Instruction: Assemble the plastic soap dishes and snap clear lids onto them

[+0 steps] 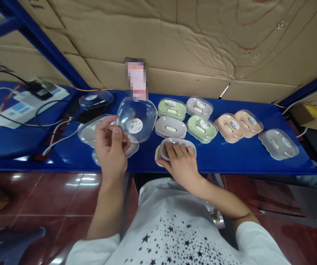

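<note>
My left hand (111, 149) is raised over the blue table (230, 162), its fingers pinched on the rim of a clear plastic lid (137, 119) with a round sticker. More clear lids (92, 132) lie stacked under and behind it. My right hand (180, 162) rests near the table's front edge, fingers curled over a grey soap dish (179, 143) that sits on a beige piece.
Lidded soap dishes stand behind: green ones (172, 108), grey ones (171, 127), a peach pair (238, 125) and a grey one (278, 143) far right. A black dish (95, 101), a white device (27, 105) and cables lie at left. Cardboard (175, 44) backs the table.
</note>
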